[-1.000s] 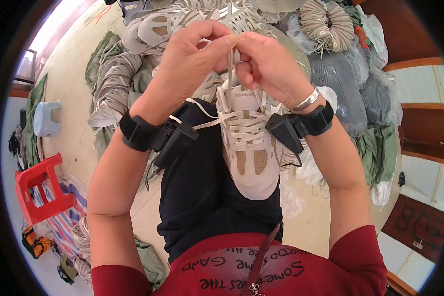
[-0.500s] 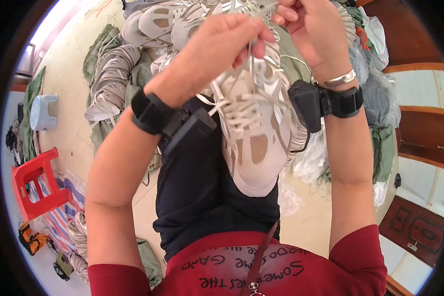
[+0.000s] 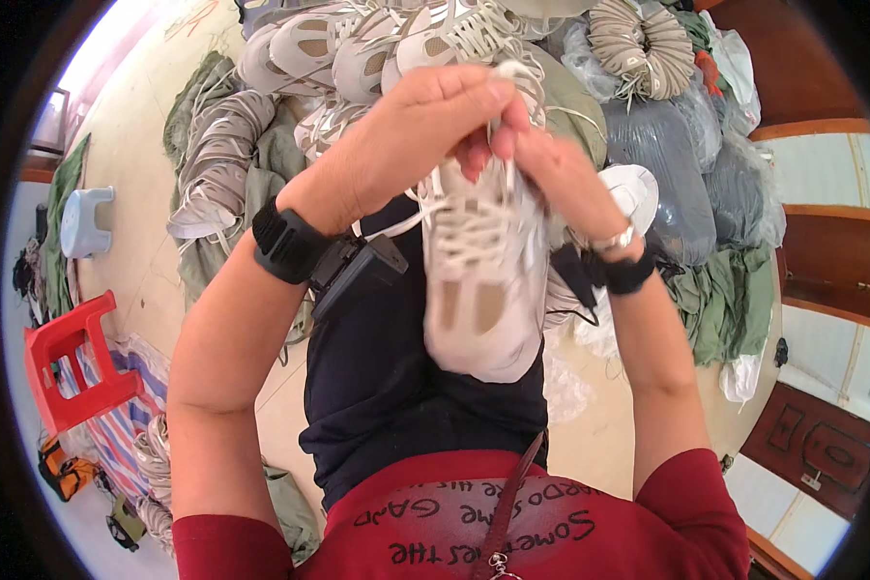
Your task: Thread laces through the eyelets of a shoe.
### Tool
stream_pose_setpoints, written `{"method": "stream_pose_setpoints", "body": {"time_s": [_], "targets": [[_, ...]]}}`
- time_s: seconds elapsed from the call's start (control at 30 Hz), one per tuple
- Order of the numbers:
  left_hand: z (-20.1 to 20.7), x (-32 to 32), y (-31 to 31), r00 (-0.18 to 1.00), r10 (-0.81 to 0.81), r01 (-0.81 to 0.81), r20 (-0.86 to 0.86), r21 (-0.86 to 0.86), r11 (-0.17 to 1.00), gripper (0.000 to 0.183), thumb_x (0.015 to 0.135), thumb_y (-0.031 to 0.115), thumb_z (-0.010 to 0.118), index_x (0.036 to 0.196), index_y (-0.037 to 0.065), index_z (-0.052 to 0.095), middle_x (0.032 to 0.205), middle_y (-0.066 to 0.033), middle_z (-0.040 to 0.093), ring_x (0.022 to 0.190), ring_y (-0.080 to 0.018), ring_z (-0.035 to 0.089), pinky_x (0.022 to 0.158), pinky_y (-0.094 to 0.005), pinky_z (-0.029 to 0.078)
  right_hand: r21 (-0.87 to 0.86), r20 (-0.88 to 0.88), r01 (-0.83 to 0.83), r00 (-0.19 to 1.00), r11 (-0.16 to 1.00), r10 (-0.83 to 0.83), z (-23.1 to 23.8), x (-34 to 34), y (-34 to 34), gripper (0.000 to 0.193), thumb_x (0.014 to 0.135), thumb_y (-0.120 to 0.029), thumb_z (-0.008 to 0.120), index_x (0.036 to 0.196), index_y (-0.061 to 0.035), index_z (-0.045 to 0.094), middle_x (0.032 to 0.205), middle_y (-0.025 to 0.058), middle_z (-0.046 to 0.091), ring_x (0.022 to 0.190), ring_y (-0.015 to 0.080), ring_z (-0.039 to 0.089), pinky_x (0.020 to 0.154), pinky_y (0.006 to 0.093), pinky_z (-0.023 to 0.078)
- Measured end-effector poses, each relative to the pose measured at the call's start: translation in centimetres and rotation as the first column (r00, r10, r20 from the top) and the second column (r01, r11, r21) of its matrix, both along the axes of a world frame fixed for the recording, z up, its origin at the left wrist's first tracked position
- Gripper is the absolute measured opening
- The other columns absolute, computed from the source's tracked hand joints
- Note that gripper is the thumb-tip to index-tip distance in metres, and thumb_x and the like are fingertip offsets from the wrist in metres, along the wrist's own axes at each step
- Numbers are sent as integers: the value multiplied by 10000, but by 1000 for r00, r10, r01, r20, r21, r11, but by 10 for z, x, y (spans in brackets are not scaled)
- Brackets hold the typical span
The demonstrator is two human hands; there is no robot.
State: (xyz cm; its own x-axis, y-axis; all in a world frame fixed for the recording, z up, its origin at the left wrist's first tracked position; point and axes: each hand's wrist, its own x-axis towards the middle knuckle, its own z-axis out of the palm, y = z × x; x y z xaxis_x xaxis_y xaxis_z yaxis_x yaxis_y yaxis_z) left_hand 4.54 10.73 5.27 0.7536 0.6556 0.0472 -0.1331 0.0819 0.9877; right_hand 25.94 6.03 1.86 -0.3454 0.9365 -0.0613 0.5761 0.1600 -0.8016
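A white and beige sneaker [image 3: 483, 324], slightly blurred, rests on my dark-trousered lap with its toe toward me. Its pale shoelace [image 3: 476, 232] criss-crosses the front. My left hand [image 3: 445, 111] is closed in a pinch above the ankle opening, and a strand of lace loops over its fingers. From the right, my right hand [image 3: 563, 179] meets it, its fingertips close against the left fingers. Motion blur and the left hand hide what the right fingers grip. Both wrists wear black strapped devices; the right also has a silver bracelet.
More sneakers [image 3: 362, 68] are heaped ahead, with a stacked row [image 3: 224, 159] at the left and a ring-shaped bundle [image 3: 640, 48] at far right. Plastic-wrapped bags [image 3: 662, 164] lie at right. A red stool [image 3: 77, 362] and a light-blue stool [image 3: 87, 222] stand left.
My right hand has come down and inward from the upper right to the left hand. The lace stretched between the hands is no longer drawn out. My left hand has shifted slightly down.
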Motion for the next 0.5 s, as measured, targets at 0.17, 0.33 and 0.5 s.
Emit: {"method": "stream_pose_setpoints", "body": {"time_s": [0.17,0.33,0.5], "targets": [[7,-6,-34,967,-251,250,-42,-25,968,337,1051,291,428,928,34,609,793,-6,596,694,-59,563,638,-210,488,85,-292,167,947,982,-136,-8,-9,-79,253,975,-240,477,1001,-25,609,919,100,564,925,259,521,904,358,384],[18,6,-25,982,-175,185,-67,190,964,328,1048,252,423,908,21,610,777,12,581,682,-57,543,629,-210,479,97,-272,16,962,995,11,6,-4,-59,216,935,-176,534,1079,-35,611,1071,102,599,1040,264,534,947,361,393],[25,10,-15,998,-17,55,-64,653,755,316,1039,230,428,896,7,601,767,-16,521,672,-81,506,600,-244,440,94,-240,-20,970,995,42,45,3,-50,202,905,-191,639,1029,-33,613,902,14,583,845,142,529,770,285,429]]}}
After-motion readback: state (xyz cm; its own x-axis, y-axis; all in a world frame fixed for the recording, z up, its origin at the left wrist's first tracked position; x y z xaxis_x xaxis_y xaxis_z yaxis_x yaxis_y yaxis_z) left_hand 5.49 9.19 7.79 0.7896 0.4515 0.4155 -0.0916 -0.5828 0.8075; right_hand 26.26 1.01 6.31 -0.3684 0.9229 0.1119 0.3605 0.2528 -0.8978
